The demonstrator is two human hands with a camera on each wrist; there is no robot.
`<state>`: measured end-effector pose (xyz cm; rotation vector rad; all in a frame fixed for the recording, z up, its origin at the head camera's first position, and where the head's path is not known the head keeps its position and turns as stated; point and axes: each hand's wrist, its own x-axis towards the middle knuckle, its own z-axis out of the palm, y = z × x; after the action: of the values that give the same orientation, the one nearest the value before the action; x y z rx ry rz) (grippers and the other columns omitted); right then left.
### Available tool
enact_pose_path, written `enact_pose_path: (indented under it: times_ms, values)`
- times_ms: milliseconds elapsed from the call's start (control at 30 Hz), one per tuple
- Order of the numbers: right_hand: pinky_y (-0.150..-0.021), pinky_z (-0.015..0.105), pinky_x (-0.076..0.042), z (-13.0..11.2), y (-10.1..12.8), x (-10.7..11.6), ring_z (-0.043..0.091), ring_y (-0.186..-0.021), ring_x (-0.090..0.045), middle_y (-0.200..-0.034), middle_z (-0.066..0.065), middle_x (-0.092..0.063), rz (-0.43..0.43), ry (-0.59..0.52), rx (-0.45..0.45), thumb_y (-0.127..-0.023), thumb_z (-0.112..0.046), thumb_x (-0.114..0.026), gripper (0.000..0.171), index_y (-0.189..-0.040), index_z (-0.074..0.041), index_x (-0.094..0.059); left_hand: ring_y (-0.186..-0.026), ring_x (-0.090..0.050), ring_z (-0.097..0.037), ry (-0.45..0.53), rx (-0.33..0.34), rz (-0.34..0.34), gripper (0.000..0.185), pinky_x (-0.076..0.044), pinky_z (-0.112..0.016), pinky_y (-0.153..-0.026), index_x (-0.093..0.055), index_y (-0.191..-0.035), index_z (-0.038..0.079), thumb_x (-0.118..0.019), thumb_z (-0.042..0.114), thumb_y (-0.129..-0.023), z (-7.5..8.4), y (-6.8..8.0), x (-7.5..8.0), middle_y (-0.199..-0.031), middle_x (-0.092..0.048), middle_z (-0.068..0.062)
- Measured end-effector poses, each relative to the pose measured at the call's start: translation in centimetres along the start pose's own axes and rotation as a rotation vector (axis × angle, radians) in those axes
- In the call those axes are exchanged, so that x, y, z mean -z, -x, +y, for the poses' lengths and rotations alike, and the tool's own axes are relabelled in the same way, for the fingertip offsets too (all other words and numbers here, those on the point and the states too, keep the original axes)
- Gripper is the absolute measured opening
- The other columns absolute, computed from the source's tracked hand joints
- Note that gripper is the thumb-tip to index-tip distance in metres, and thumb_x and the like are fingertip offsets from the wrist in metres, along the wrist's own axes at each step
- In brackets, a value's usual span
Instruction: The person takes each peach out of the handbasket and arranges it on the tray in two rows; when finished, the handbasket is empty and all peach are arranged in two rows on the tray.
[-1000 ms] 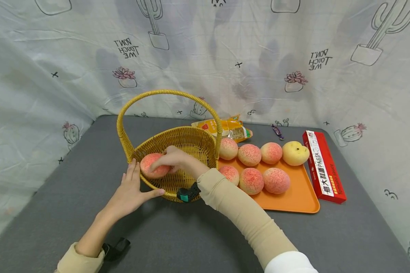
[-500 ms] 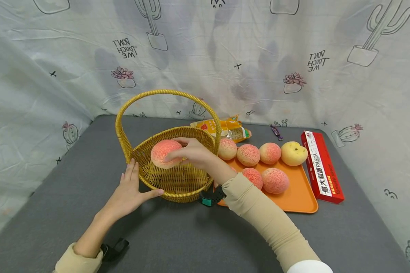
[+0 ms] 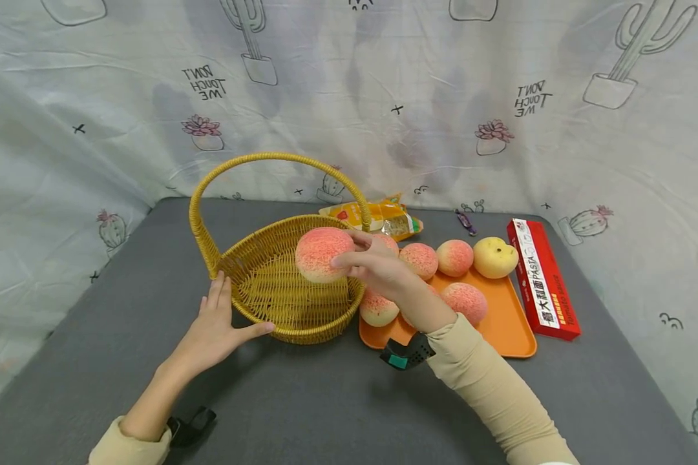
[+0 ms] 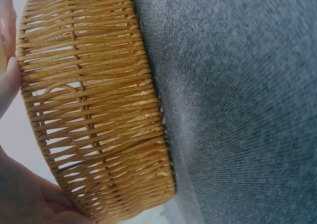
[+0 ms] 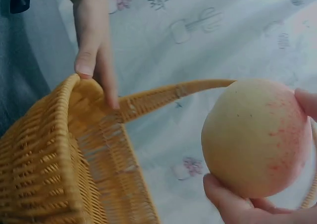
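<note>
My right hand grips a pink and cream peach between thumb and fingers, above the right part of a yellow wicker basket. In the right wrist view, the peach shows its pale side with the fingertips around its edge. Bare weave shows inside the basket, and its tall handle stands upright. My left hand rests on the basket's left front rim, fingers extended by the handle's base and thumb laid along the rim. In the left wrist view, the woven wall hides part of that hand.
Right of the basket, an orange tray bears several peaches and a yellow fruit. A red pasta box lies beside it. Behind are an orange-yellow packet and a purple wrapped candy. A printed curtain backs the table.
My right hand has lifted the peach from inside the basket's left end and carried it up and rightward. The left hand stays on the rim.
</note>
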<state>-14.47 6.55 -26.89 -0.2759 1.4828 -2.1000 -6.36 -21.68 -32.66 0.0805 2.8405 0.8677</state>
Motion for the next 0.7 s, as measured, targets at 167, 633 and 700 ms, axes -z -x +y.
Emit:
enact_pose_path:
  times_ms: [167,633,700]
  values:
    - [-0.081,0.023,-0.047,0.2,2.2,2.1,0.011,-0.092,-0.054,-0.118,0.007,-0.049,0.049,-0.010,0.065,-0.081,0.000,-0.064,0.085,-0.153,0.002,-0.019,-0.139,0.008,-0.054,0.004,-0.006,0.006,0.123,-0.004,-0.066,-0.110,0.007,-0.149,-0.013,-0.067,0.061,-0.083,-0.1,0.1,-0.3,-0.156,0.018,-0.027]
    - [-0.083,0.023,-0.044,1.9,5.8,7.2,0.009,-0.090,-0.050,-0.105,-0.002,-0.051,0.135,-0.025,0.128,-0.082,-0.003,-0.059,0.049,-0.129,-0.004,-0.045,-0.141,0.005,-0.051,-0.006,-0.014,0.001,0.124,-0.003,-0.063,-0.112,0.006,-0.148,-0.015,-0.067,0.062,-0.083,-0.1,0.2,-0.3,-0.156,0.016,-0.030]
    - [-0.084,0.022,-0.046,1.8,6.3,7.5,0.008,-0.093,-0.053,-0.109,-0.002,-0.054,0.154,-0.026,0.138,-0.083,-0.003,-0.059,0.056,-0.136,-0.001,-0.041,-0.141,0.005,-0.052,-0.007,-0.013,0.000,0.124,-0.004,-0.064,-0.111,0.006,-0.148,-0.015,-0.066,0.062,-0.083,-0.1,0.2,-0.3,-0.156,0.016,-0.030]
